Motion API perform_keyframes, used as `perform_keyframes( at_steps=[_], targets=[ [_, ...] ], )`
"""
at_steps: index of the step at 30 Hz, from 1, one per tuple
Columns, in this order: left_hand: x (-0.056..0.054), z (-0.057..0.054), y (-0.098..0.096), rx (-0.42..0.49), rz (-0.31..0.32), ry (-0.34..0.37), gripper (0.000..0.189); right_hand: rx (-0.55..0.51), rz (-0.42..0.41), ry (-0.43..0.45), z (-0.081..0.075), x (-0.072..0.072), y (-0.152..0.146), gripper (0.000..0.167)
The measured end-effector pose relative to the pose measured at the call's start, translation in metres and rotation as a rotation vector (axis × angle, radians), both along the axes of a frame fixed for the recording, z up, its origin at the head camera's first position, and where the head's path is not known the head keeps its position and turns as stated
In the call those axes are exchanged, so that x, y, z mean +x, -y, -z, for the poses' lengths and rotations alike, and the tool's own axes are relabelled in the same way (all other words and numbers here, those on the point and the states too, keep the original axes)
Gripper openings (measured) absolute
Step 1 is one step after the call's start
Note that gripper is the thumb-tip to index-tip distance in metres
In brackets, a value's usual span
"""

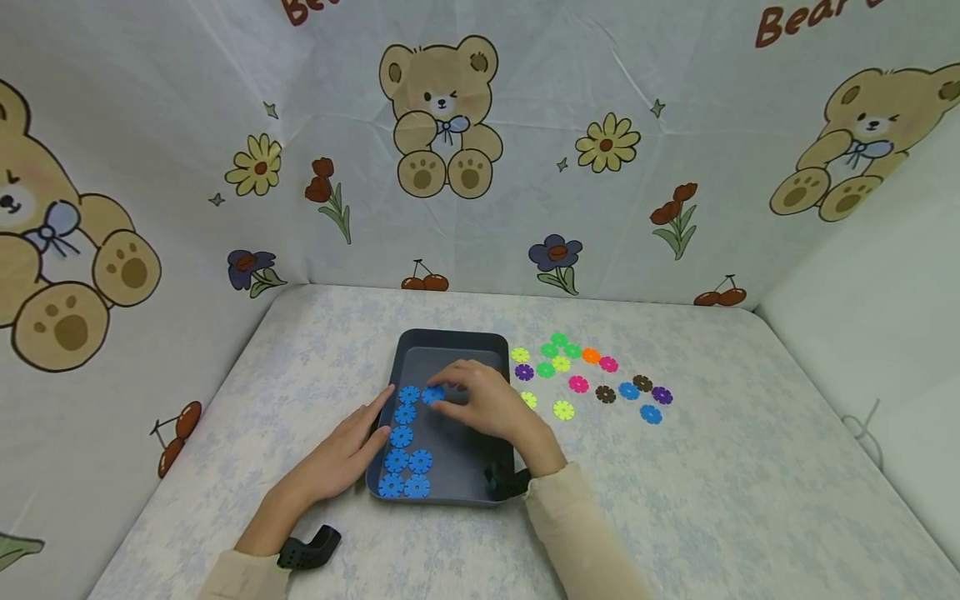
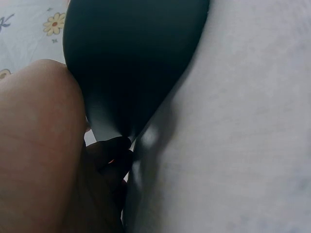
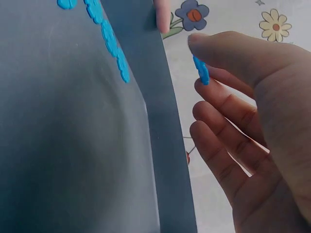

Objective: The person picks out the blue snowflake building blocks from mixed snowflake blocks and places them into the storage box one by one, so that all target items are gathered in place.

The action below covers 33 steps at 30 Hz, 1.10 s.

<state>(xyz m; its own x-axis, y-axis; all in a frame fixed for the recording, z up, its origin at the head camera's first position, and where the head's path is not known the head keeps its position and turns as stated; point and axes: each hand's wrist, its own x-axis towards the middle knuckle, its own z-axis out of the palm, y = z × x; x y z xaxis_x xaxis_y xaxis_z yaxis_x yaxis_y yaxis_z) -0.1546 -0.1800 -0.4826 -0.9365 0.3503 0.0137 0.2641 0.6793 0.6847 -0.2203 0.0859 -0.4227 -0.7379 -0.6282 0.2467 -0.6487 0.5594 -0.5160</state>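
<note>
My right hand (image 1: 480, 400) is over the dark grey tray (image 1: 450, 498), pinching a blue notched disc (image 3: 201, 71) between thumb and fingertips. Its other fingers are loosely bent in the right wrist view. My left hand (image 1: 341, 454) holds the tray's left side, thumb at the rim and darkened fingertips (image 2: 116, 145) against the outer wall in the left wrist view. Inside the tray, flat blue discs (image 1: 401, 436) form a column along the left wall. Two more blue discs, including a lower one (image 1: 417, 486), stand beside the column's bottom end.
Right of the tray lie scattered notched discs: green (image 1: 546, 369), yellow (image 1: 563, 410), pink (image 1: 578, 384), orange (image 1: 591, 356), purple (image 1: 662, 395), brown (image 1: 605, 394) and blue (image 1: 651, 414). A bear-print cloth (image 1: 525, 217) hangs behind the pale patterned table (image 1: 720, 492).
</note>
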Motion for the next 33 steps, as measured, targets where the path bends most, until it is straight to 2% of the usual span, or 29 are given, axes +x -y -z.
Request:
perform_keyframes(
  at_steps=[7, 17, 25, 33],
  targets=[
    [0.0, 0.0, 0.0, -0.008, -0.001, 0.0, 0.064, -0.026, -0.056, 0.022, 0.004, 0.001, 0.005, 0.032],
    [0.0, -0.001, 0.0, -0.028, -0.01, 0.005, 0.064, 0.017, -0.086, 0.076, 0.01, 0.001, 0.011, 0.033],
    [0.0, 0.0, 0.001, -0.015, -0.004, -0.006, 0.064, 0.059, -0.136, 0.136, 0.018, -0.002, 0.012, 0.031],
    [-0.001, -0.001, 0.002, 0.015, 0.018, -0.022, 0.064, 0.047, -0.196, 0.184, 0.023, -0.003, 0.013, 0.029]
  ],
)
